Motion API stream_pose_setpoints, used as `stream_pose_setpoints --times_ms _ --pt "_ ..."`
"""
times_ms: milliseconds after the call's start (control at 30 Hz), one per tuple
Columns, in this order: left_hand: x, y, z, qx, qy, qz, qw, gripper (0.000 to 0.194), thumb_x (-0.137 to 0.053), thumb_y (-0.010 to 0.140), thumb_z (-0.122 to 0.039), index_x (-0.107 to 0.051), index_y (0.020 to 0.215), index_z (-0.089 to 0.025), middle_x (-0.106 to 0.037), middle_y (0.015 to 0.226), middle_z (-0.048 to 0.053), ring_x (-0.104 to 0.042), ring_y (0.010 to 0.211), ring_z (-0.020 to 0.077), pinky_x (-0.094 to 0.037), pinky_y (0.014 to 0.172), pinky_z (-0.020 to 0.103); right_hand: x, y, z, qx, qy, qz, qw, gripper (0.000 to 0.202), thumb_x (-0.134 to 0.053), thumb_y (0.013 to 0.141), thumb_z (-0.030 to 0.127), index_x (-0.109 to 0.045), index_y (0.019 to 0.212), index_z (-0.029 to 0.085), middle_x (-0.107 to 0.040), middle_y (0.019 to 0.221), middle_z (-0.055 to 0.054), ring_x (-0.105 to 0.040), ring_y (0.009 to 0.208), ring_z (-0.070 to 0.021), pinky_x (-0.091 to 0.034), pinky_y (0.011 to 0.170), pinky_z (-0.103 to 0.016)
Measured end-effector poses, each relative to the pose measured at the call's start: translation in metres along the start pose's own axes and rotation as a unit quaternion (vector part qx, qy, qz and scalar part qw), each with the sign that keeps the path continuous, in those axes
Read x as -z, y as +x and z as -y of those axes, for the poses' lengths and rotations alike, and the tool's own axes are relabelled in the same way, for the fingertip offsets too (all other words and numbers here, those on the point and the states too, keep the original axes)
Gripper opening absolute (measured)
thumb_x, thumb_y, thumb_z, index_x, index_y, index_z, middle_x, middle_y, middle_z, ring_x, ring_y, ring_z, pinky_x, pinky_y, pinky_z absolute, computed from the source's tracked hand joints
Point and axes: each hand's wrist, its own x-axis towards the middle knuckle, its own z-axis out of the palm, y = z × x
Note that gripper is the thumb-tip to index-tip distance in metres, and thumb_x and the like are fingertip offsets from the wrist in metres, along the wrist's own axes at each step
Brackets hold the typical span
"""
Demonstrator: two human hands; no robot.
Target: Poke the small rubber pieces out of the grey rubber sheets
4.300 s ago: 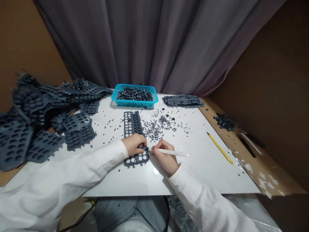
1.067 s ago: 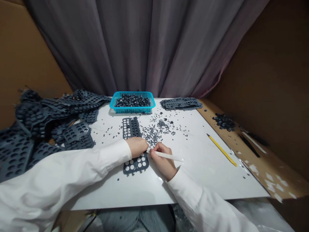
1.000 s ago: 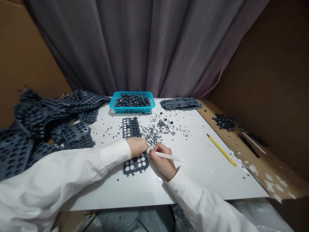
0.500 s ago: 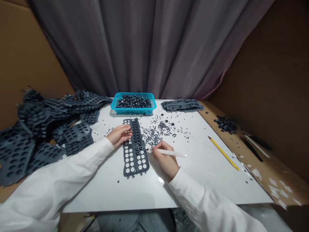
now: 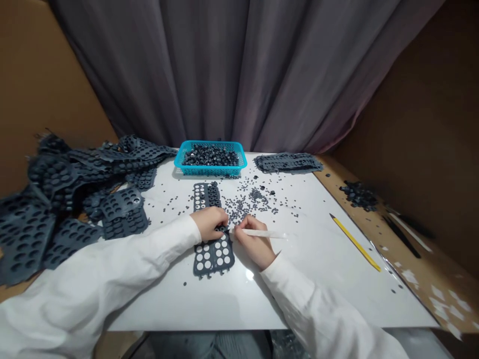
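Note:
A dark grey rubber sheet with rows of round holes [image 5: 209, 254] lies lengthwise on the white table; several small black rubber rings sit in its right-hand rows. My left hand [image 5: 210, 222] rests across the middle of the sheet, fingers curled down and pressed together by a ring at its right edge. What the fingertips pinch is too hidden to make out. My right hand [image 5: 256, 244] grips a white pen-shaped tool [image 5: 264, 233] with a dark tip. That tip reaches the sheet's right edge, close beside my left fingers.
A blue basket [image 5: 210, 172] of black rings stands at the back. Perforated sheets are heaped at left [image 5: 75, 184], with a flat stack [image 5: 288, 163] at back right. Small dark discs [image 5: 243, 207] litter the table. A yellow pencil [image 5: 355, 243] and black scraps [image 5: 358, 195] lie to the right.
My left hand has moved right and down over the sheet, its fingers closing near the tool's tip. My right hand has stayed nearly in place with the tool. The view has shifted slightly.

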Motion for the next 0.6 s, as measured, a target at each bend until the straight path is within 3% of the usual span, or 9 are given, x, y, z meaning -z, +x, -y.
stream_pose_setpoints --times_ms 133,200,267,333,400,467,533,600 --pt "0.002 0.010 -0.007 -0.027 0.123 0.076 0.989 0.008 -0.061 0.070 -0.011 -0.065 0.076 -0.013 -0.062 0.079 0.009 -0.059 0.078 0.0239 -0.042 0.066 0.029 0.001 0.000 0.001 0.005 -0.025 -0.005 1.000 0.017 -0.054 0.070 0.020 -0.043 0.057 0.020 -0.049 0.046 0.005 -0.045 0.047 -0.0110 -0.033 0.048 -0.021" --pt "0.000 0.011 -0.004 -0.036 0.136 0.079 0.987 0.008 -0.057 0.073 -0.008 -0.064 0.072 -0.012 -0.062 0.076 0.010 -0.060 0.077 0.0235 -0.042 0.066 0.029 0.002 -0.001 0.001 0.014 -0.033 -0.006 0.999 0.016 -0.054 0.069 0.020 -0.043 0.057 0.020 -0.048 0.047 0.005 -0.043 0.047 -0.0105 -0.032 0.048 -0.021" --pt "-0.004 0.008 0.003 -0.043 0.082 0.048 0.995 0.011 -0.055 0.075 -0.009 -0.063 0.070 -0.012 -0.063 0.074 0.008 -0.060 0.075 0.0213 -0.042 0.066 0.027 0.002 -0.001 0.001 0.023 -0.043 -0.006 0.999 0.017 -0.053 0.069 0.020 -0.043 0.056 0.020 -0.046 0.047 0.006 -0.042 0.047 -0.0100 -0.031 0.047 -0.021" --pt "-0.010 0.000 0.013 -0.012 -0.029 -0.021 0.999 0.010 -0.055 0.077 -0.015 -0.064 0.072 -0.013 -0.064 0.073 0.006 -0.059 0.071 0.0178 -0.043 0.065 0.025 0.003 -0.001 0.001 0.028 -0.049 -0.003 0.998 0.017 -0.053 0.069 0.021 -0.042 0.056 0.020 -0.045 0.048 0.006 -0.041 0.047 -0.0098 -0.031 0.046 -0.020" --pt "-0.018 -0.008 0.024 0.062 -0.151 -0.105 0.981 0.013 -0.056 0.078 -0.024 -0.064 0.074 -0.014 -0.064 0.072 0.004 -0.058 0.067 0.0158 -0.043 0.063 0.024 0.003 -0.001 0.001 0.026 -0.046 0.000 0.999 0.017 -0.052 0.069 0.020 -0.042 0.056 0.020 -0.044 0.048 0.006 -0.041 0.047 -0.0098 -0.030 0.046 -0.020" --pt "-0.025 -0.013 0.031 0.140 -0.254 -0.167 0.942 0.018 -0.058 0.076 -0.031 -0.065 0.077 -0.014 -0.066 0.073 0.004 -0.059 0.067 0.0161 -0.044 0.062 0.024 0.002 -0.001 0.002 0.021 -0.039 0.001 0.999 0.016 -0.053 0.069 0.021 -0.043 0.057 0.020 -0.045 0.048 0.005 -0.041 0.047 -0.0099 -0.030 0.046 -0.020" --pt "-0.029 -0.015 0.034 0.177 -0.317 -0.183 0.914 0.022 -0.060 0.072 -0.034 -0.065 0.078 -0.014 -0.067 0.075 0.004 -0.060 0.069 0.0170 -0.045 0.063 0.025 0.002 -0.001 0.004 0.014 -0.034 -0.002 0.999 0.017 -0.053 0.069 0.021 -0.043 0.056 0.019 -0.044 0.048 0.005 -0.041 0.047 -0.0099 -0.030 0.046 -0.021" --pt "-0.030 -0.014 0.034 0.184 -0.321 -0.170 0.914 0.023 -0.061 0.070 -0.034 -0.066 0.078 -0.014 -0.067 0.074 0.004 -0.060 0.068 0.0171 -0.044 0.063 0.026 0.002 0.000 0.005 0.011 -0.030 -0.008 0.999 0.017 -0.054 0.069 0.022 -0.044 0.056 0.019 -0.044 0.047 0.006 -0.041 0.047 -0.0100 -0.031 0.046 -0.021"
